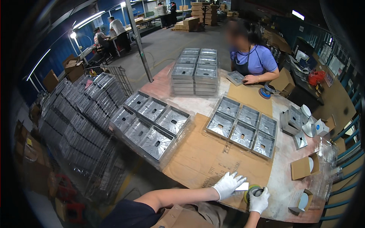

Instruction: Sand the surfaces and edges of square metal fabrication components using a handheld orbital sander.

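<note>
Both gloved hands sit low at 6 o'clock on the table. I see my left hand [228, 184] flat with fingers spread, pressing on a small white sheet [242, 186] on the brown cardboard [205, 155]. I see my right hand [259, 200] curled around a round sander [251, 191] with a yellow-green rim, just beside the left hand. The table [283, 178] is pale and worn. Its near edge is close under my hands.

At 12 o'clock from my hands lie six grey metal trays [243, 127]. More trays [152, 121] lie at 10 o'clock. A tall tray stack [195, 72] stands farther up. Another person [253, 57] works at 1 o'clock. Small open boxes [304, 167] sit at 3 o'clock. Bare cardboard lies between my hands and the trays.
</note>
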Tool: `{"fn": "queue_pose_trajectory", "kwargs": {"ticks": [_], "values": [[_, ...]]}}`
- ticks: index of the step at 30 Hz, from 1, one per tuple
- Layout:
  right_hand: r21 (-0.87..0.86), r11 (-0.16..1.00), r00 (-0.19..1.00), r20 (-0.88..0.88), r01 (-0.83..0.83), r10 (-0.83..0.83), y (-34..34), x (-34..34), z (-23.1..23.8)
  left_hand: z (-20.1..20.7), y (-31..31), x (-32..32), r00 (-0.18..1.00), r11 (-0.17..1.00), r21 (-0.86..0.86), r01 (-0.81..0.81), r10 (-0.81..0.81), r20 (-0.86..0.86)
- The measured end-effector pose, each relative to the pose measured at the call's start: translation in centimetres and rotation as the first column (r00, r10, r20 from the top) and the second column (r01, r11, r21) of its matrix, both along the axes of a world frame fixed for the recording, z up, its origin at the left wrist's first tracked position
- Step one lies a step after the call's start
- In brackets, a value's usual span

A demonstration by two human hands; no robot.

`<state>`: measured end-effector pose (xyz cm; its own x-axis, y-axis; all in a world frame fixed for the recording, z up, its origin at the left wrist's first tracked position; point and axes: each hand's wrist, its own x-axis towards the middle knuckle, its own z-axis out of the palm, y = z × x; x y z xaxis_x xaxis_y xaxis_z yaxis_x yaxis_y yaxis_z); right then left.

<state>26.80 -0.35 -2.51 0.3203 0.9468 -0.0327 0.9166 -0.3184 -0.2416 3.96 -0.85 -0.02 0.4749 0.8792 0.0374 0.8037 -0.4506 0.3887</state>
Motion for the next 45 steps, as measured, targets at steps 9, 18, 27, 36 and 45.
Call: {"fn": "queue_pose_trajectory", "kwargs": {"ticks": [9, 18, 27, 36, 45], "values": [[0.105, 0.994, 0.996, -0.090, 0.019, -0.010, -0.9, 0.8, -0.3, 1.3, -1.4, -0.4, 0.999, 1.000, 0.019, 0.004, -0.005, 0.037], [-0.083, 0.945, 0.026, -0.995, 0.315, -0.096, -1.0, 8.8, -1.3, 1.8, -1.7, -1.8, 0.993, 0.997, 0.060, -0.047, 0.040, 0.114], [-0.205, 0.926, -0.537, -0.844, 0.317, -0.003, -2.4, 11.2, -4.1, 1.4, -1.5, -0.5, 0.998, 0.994, 0.100, 0.031, -0.036, 0.048], [-0.255, 0.871, -0.428, -0.902, 0.419, -0.057, -1.4, 8.9, -4.8, -0.6, -3.4, -0.5, 0.991, 0.998, -0.060, -0.032, 0.039, 0.128], [-0.308, 0.879, -0.519, -0.851, 0.364, -0.083, -1.5, 8.2, -8.3, 0.2, 0.7, -8.9, 0.988, 0.951, 0.276, -0.141, 0.153, -0.019]]}}
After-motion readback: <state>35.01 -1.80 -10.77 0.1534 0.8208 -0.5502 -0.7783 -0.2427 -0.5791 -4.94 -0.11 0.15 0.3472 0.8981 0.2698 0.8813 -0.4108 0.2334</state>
